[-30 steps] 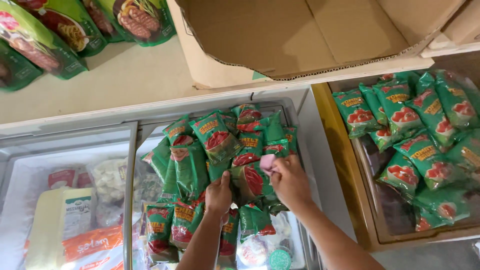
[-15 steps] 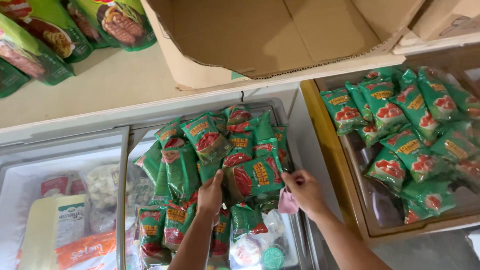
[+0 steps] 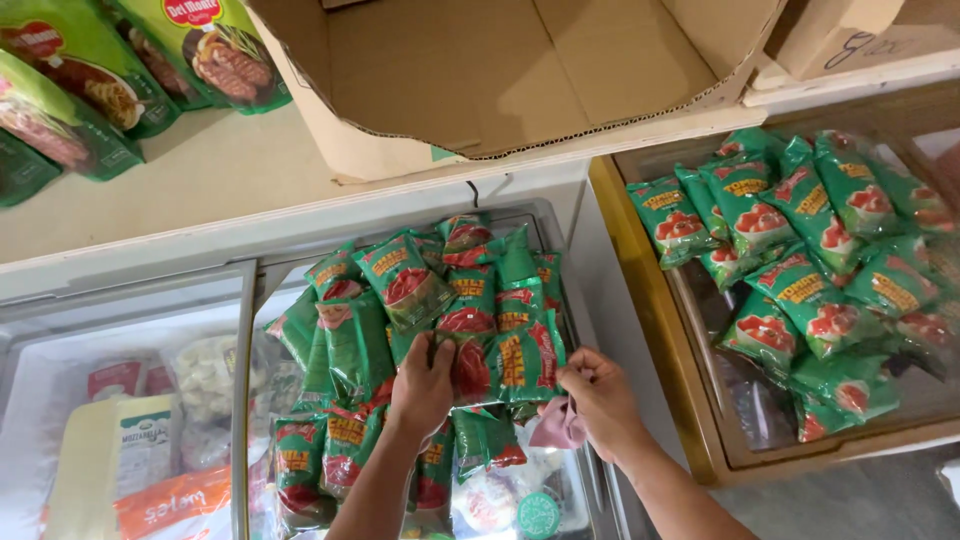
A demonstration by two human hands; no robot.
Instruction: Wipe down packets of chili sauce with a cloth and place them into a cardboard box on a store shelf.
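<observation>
A heap of green sauce pouches (image 3: 420, 310) with red pictures lies on the glass lid of a chest freezer (image 3: 245, 330). My left hand (image 3: 422, 385) rests on the heap and grips the lower edge of one pouch (image 3: 470, 365) near the middle. My right hand (image 3: 600, 400) is at the right side of the heap, pinching the edge of a green pouch (image 3: 530, 355) with its fingertips, and a small pink cloth (image 3: 558, 428) is tucked under its palm.
More of the same green pouches (image 3: 810, 260) fill a wooden-framed glass case (image 3: 660, 330) at the right. An open cardboard box (image 3: 500, 70) sits on the shelf above, with green pasta packs (image 3: 120, 70) at the upper left. Inside the freezer lie white and orange packs (image 3: 140, 470).
My right hand with the pink cloth has moved from the upper middle of the heap down to its right edge. My left hand has stayed on the heap.
</observation>
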